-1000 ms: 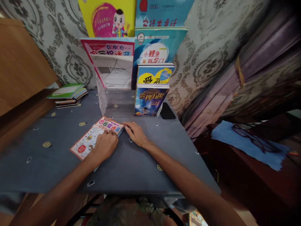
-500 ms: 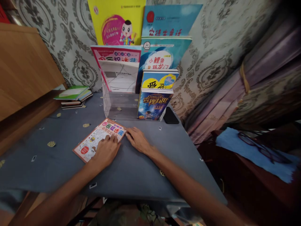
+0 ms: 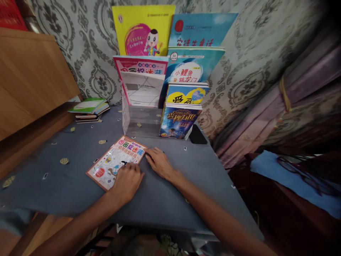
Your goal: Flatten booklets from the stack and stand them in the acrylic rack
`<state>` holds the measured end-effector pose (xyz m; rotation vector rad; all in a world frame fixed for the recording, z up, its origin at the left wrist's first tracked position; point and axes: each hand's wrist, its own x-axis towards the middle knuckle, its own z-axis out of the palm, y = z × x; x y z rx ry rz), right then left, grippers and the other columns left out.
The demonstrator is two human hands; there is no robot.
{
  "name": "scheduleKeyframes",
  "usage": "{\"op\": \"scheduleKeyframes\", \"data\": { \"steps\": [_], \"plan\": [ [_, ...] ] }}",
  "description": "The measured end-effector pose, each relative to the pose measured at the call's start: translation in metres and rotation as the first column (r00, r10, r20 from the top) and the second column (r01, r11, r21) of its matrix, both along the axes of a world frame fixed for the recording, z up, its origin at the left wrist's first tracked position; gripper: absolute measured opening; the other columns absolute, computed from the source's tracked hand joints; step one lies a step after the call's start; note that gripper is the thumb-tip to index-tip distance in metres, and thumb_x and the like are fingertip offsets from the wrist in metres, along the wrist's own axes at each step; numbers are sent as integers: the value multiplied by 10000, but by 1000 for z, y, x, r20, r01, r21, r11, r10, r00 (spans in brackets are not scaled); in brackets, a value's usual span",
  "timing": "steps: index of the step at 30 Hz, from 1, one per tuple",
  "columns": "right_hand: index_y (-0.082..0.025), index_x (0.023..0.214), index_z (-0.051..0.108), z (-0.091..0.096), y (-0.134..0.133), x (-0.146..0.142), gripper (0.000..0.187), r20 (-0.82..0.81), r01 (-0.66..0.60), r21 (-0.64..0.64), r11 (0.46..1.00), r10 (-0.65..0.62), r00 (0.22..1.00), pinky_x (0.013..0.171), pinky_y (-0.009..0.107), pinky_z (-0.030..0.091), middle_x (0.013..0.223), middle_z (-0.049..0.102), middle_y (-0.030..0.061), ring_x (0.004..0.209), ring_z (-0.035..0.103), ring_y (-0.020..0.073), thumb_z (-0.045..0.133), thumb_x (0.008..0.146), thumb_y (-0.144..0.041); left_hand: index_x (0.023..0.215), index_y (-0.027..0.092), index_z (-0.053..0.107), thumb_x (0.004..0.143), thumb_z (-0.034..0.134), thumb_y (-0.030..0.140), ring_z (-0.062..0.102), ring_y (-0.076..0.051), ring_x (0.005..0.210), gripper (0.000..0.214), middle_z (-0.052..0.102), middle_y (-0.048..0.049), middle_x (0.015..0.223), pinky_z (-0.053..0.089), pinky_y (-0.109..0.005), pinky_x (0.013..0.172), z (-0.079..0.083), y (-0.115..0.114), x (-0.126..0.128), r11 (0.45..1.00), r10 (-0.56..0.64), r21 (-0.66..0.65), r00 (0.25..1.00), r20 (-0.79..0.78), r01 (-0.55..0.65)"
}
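Observation:
A thin picture book (image 3: 112, 160) with an orange border and colourful Chinese title lies at a slant on the grey cloth. Curled over its lower right edge is my left hand (image 3: 128, 181), closed, with the fingertips hidden beneath. My right hand (image 3: 160, 163) rests at the upper right corner, thumb and index finger closed on the cover's tip. Behind the book stands a clear stepped rack (image 3: 141, 129). It holds a yellow book (image 3: 144, 17), a pink book (image 3: 125, 65), blue books (image 3: 204, 28) and a dark blue book (image 3: 178, 122) in front.
A small stack of books (image 3: 89, 108) lies at the back left beside a wooden cabinet (image 3: 34, 78). A black phone (image 3: 197, 135) is right of the rack. Glasses (image 3: 301, 174) rest on a blue cloth (image 3: 271, 170) at the right, near a tied curtain (image 3: 239, 138).
The whole view has shifted slightly. My left hand has slid a little down and right across the book, uncovering more of its cover picture. My right hand stays at the corner.

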<state>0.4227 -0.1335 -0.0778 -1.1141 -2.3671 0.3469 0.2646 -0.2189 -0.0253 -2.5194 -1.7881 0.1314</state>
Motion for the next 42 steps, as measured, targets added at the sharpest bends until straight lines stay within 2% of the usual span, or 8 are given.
{"op": "scheduleKeyframes", "data": {
  "steps": [4,7,12,16,25,32,37,42],
  "plan": [
    [-188,1250,621,1,-3,-1,303,43,-8,12,1000,7,999,947,418,460,1145,699,114,1058,578,260,439,1012,-227,1076,141,695,1007,440,281,646,-279,1028,299,722,-139,1074,520,-428,897,-3,0,-28,997,-76,30,991,110,73],
    [-186,1263,617,3,-4,-2,302,58,-14,0,1000,13,998,957,442,449,1174,696,116,1086,573,268,454,1012,-227,1242,199,643,997,498,380,595,-250,1184,337,659,-104,1298,437,-441,1062,-8,-3,-61,977,-210,12,956,206,213],
    [-223,1329,586,3,-1,-8,343,99,-25,10,1000,24,995,1014,479,414,1367,622,113,1233,529,269,477,1003,-225,1550,294,299,909,580,580,360,-245,1460,756,364,-98,1599,193,-500,1226,-25,-9,-98,916,-376,-47,893,248,399],
    [-175,1330,587,2,6,-14,348,120,6,0,1000,-6,993,1046,484,394,1382,611,137,1276,511,275,472,1008,-240,1571,276,242,862,605,633,323,-260,1480,872,350,-127,1602,146,-522,1234,-37,-2,-101,895,-435,12,868,240,445],
    [-172,1309,593,3,33,-26,332,149,72,12,997,-73,986,1032,456,407,1371,615,138,1244,542,267,475,1006,-239,1562,270,262,883,501,697,317,-272,1483,837,356,-131,1598,113,-546,1236,-54,26,-95,903,-429,83,868,249,422],
    [-194,1339,572,-2,37,-25,352,134,63,37,997,-68,989,1058,444,397,1402,592,124,1278,522,259,488,1004,-258,1560,293,259,881,529,679,337,-281,1473,827,374,-115,1591,187,-541,1231,-46,25,-105,873,-483,69,837,258,482],
    [-169,1366,552,-5,37,-23,380,127,44,22,999,-46,991,1101,446,366,1432,559,137,1314,491,257,501,1000,-257,1483,278,424,982,503,496,500,-249,1358,552,523,-83,1488,376,-459,1162,-30,14,-117,874,-484,90,842,238,477],
    [-176,1358,565,-7,36,-22,373,91,20,29,999,-22,996,1083,462,387,1439,544,141,1328,473,260,489,1006,-273,1341,212,582,1017,461,405,574,-236,1271,396,656,-88,1322,472,-421,1084,-30,2,-117,873,-486,175,848,213,456]
  ]
}}
